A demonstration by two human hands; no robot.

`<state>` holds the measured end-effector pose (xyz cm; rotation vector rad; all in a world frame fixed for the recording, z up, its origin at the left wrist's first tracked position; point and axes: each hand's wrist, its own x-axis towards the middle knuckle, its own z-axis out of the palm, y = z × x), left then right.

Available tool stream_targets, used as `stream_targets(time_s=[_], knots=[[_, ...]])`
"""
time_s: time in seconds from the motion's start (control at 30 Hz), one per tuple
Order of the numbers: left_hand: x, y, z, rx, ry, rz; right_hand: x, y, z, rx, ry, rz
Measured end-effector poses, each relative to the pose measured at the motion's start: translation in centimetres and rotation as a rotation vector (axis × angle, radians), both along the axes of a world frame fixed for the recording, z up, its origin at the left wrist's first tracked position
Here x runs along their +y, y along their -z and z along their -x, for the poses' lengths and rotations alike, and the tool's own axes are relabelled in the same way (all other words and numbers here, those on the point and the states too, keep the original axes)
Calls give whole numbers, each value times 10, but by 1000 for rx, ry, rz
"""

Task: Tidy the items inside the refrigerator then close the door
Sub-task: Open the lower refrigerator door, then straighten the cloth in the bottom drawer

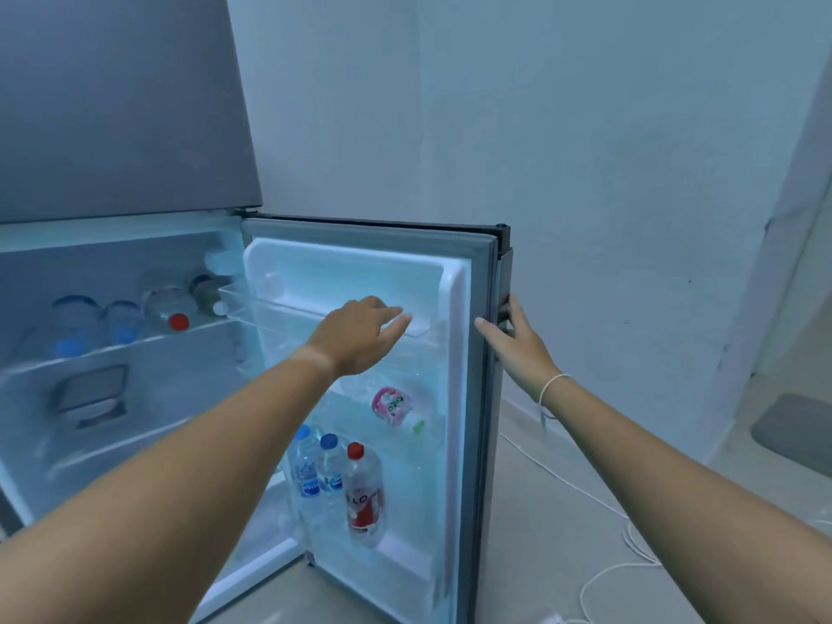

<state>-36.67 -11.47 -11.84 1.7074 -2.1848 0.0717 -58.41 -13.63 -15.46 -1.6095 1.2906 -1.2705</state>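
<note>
Refrigerator door: grey metal door with white plastic inner liner [454,353], swung wide open to the right of the cabinet.
Right hand: right hand [517,340] on the door's outer edge, thumb on the inner face, fingers curled round the dark handle strip; holding the door, not an item.
Left hand: left hand [360,331] palm down over the clear top door shelf [423,328], fingers loosely extended and together, empty; contact with the shelf rim cannot be confirmed.
Door contents: pink-labelled small bottle [394,405] lying tilted in the middle rack; two blue-capped clear water bottles [317,470] and a red-capped clear bottle with red label [364,493] upright, side by side, in the bottom rack.
Cabinet contents: bottles lying along the glass upper shelf [112,349], caps forward; details blurred.
Step in hand: judged late tidying, door steadied for a final check.
Next move: stand the tilted bottle upright if wanted, clear the left arm, then push the door shut with the right.
</note>
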Motion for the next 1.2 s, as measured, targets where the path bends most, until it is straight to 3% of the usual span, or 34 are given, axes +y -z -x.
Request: stream_targets(time_s=[0.47, 0.63, 0.8, 1.2], knots=[[14, 7, -38, 48, -33, 46, 10, -8, -21, 89, 254, 233], [36, 4, -58, 51, -81, 23, 33, -39, -39, 240, 274, 410], [67, -8, -83, 77, -146, 31, 57, -63, -72, 435, 140, 541], [128, -7, -171, 104, -372, 39, 73, -45, -186, 717, -212, 487]])
